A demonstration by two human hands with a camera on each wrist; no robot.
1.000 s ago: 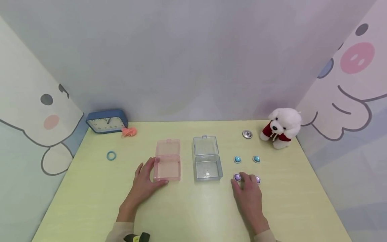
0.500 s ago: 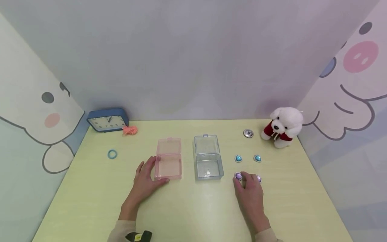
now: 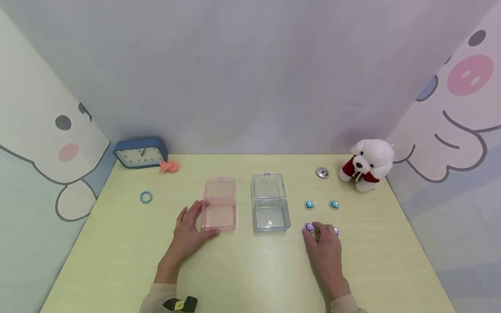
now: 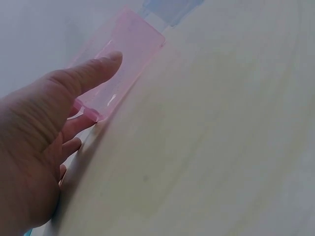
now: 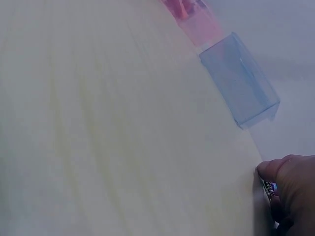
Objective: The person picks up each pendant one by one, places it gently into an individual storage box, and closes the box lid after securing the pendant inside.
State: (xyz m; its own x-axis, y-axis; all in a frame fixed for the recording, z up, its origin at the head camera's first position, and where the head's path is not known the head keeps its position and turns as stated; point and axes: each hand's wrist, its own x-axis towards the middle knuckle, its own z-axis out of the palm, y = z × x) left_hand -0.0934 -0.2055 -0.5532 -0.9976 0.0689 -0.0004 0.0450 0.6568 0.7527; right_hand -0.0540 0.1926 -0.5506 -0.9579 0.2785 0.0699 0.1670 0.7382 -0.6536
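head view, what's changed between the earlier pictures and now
Nothing visibly moved or was taken hold of or let go; the whole view only drifted slightly, as if the camera shifted. The left hand still holds the open, see-through pink plastic box, and the right hand still has thumb and fingers at the left-hand purple, pale-rimmed gem.

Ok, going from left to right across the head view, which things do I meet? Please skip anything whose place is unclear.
Blue clock, coral yarn, left hand, pink box, bluish box, first purple gem, round metal piece, second purple gem, white toy dog.
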